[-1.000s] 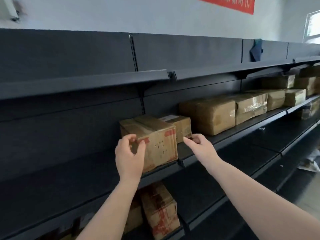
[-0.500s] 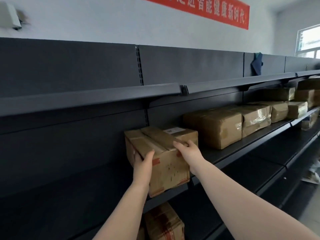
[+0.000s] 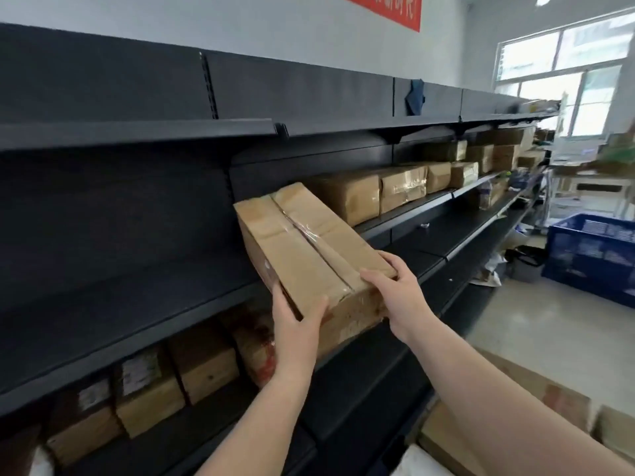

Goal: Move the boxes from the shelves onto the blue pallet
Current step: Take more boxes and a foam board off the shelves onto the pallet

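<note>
Hands first: your left hand (image 3: pixel 298 329) holds the near left corner of the cardboard box (image 3: pixel 309 259), thumb on top. Your right hand (image 3: pixel 395 297) curls over its near right corner. The taped box tilts in front of the dark shelf (image 3: pixel 137 314), near the middle. More boxes (image 3: pixel 402 188) sit on the shelf at 1 o'clock. A blue crate (image 3: pixel 591 255) stands at 3 o'clock.

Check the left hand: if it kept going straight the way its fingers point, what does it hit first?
The left hand already grips the near corner of the cardboard box, fingers pointing up and toward the shelving. Straight on, it meets that box first; behind it, probably the dark shelf back panel, though depth is unclear.
</note>
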